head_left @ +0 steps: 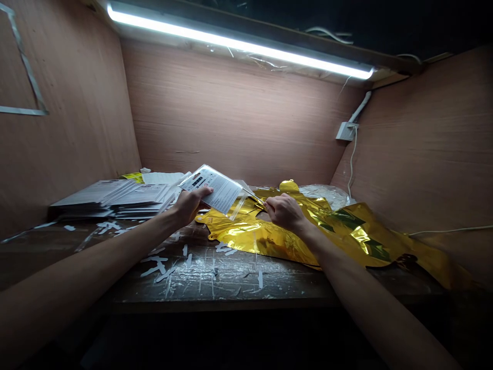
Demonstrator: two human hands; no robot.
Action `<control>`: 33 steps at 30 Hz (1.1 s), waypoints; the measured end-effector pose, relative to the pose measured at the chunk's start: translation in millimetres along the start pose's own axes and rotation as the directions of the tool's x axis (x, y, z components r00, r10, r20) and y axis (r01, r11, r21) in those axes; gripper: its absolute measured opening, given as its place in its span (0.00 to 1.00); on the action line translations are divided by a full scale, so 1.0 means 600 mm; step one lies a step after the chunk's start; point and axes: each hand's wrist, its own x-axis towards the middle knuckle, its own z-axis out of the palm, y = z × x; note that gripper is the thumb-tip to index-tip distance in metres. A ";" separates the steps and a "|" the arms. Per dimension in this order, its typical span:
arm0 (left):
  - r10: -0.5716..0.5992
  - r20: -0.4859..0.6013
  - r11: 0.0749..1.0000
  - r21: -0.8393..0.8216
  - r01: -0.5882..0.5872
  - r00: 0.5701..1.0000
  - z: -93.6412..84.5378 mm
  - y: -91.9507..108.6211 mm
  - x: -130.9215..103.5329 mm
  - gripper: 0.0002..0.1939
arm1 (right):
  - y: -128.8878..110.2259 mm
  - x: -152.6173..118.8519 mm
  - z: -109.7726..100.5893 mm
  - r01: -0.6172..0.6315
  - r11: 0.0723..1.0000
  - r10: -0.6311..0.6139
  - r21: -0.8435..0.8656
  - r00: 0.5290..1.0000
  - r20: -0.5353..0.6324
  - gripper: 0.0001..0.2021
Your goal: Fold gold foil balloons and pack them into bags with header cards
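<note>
My left hand (191, 204) is closed on a flat printed packet (215, 186), which has a hang hole and black and grey print. The packet is tilted, and its far right corner points towards my right hand (284, 209). The fingers of that hand are pinched on a thin pale strip (252, 195) that runs from the packet's edge; whether it is part of the clear wrapping cannot be made out. Gold foil sheets (265, 239), creased and shaped like flat foil balloons, lie beneath and beyond both hands.
Stacks of similar flat packets (138, 198) stand at the left. White paper scraps (157, 264) litter the dark tabletop (215, 288). Clear plastic (321, 194) lies at the back right. Wooden panels (239, 113) enclose the table; a white cable (352, 164) hangs from a socket box (346, 131).
</note>
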 end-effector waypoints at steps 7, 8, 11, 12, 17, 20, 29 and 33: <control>0.043 0.105 0.991 0.120 -0.056 0.993 -0.005 -0.017 -0.003 0.21 | -0.008 0.000 0.002 0.025 0.999 -0.024 0.032 0.999 -0.042 0.18; 0.039 0.114 0.987 0.150 -0.056 0.993 -0.004 -0.020 -0.005 0.21 | -0.011 0.000 0.003 0.032 0.999 -0.030 0.041 0.998 -0.048 0.18; 0.014 0.140 0.972 0.230 -0.046 0.990 0.003 -0.026 -0.016 0.22 | -0.020 0.000 0.007 0.058 0.996 -0.052 0.074 0.996 -0.071 0.16; 0.002 0.149 0.970 0.239 -0.038 0.989 0.006 -0.026 -0.020 0.22 | -0.021 0.000 0.009 0.068 0.994 -0.061 0.089 0.995 -0.084 0.16; -0.100 0.180 0.993 0.084 0.086 0.979 0.015 -0.019 -0.025 0.21 | -0.016 -0.001 0.012 0.141 0.949 -0.073 0.284 0.969 -0.236 0.14; -0.162 0.179 0.986 -0.004 0.166 0.970 0.010 -0.013 -0.017 0.19 | -0.013 0.000 0.004 0.207 0.887 -0.072 0.412 0.945 -0.320 0.13; -0.334 0.249 0.942 0.134 0.309 0.909 0.006 -0.006 -0.022 0.15 | -0.035 0.000 -0.005 0.356 0.765 -0.204 0.536 0.924 -0.322 0.19; -0.363 0.264 0.932 0.091 0.351 0.894 0.000 -0.009 -0.010 0.14 | -0.043 0.004 0.006 0.368 0.752 -0.235 0.547 0.925 -0.299 0.15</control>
